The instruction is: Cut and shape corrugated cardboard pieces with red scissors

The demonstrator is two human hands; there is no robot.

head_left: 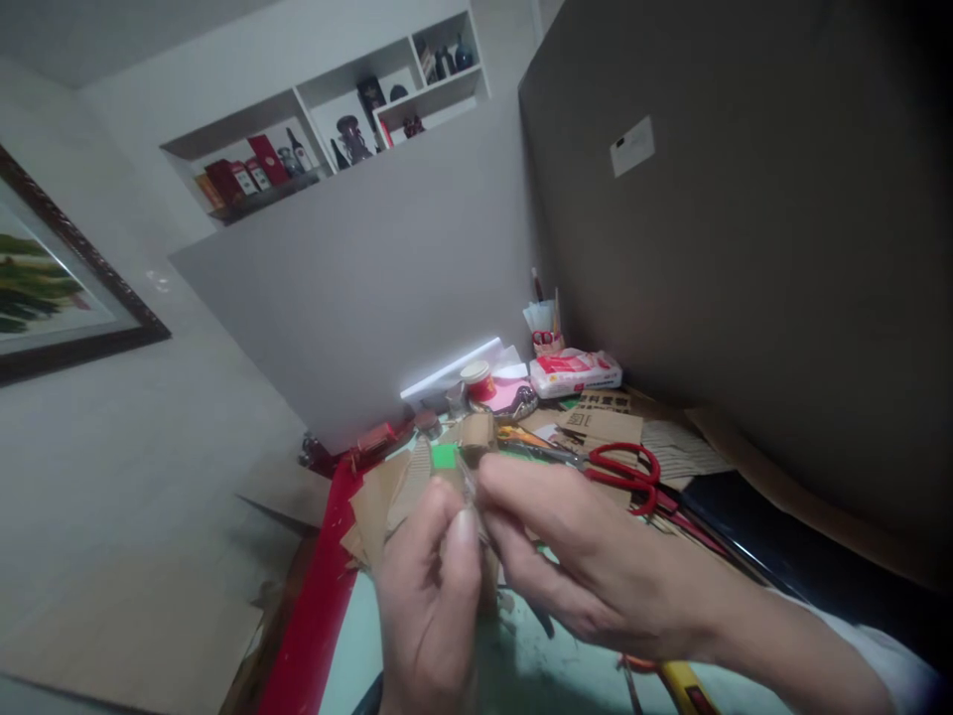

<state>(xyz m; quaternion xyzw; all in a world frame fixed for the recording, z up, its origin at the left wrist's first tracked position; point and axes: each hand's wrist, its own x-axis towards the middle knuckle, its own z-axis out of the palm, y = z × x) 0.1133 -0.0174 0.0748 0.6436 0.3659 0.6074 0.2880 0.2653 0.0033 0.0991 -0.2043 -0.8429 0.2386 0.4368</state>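
Note:
My left hand (432,596) is closed, its thumb and forefinger pinching a small piece of cardboard (447,485). A bright green patch (445,456) shows just above those fingertips; whether it belongs to the held piece I cannot tell. Close against it on the right, my right hand (573,541) is pinched shut at a thin greyish edge, and what its fingers hold is mostly hidden. Just beyond the fingertips sits a round tan roll (477,432). Scissors with red handles (625,467) lie past my right hand, partly covered by it.
Cardboard sheets (607,422) and a corrugated piece (681,449) lie at the right. Behind stand a red-and-white paper cup (477,381), a tissue pack (576,373) and a pen holder (548,343). A yellow-handled tool (686,688) lies near the front. Grey panels (387,268) enclose the back and right.

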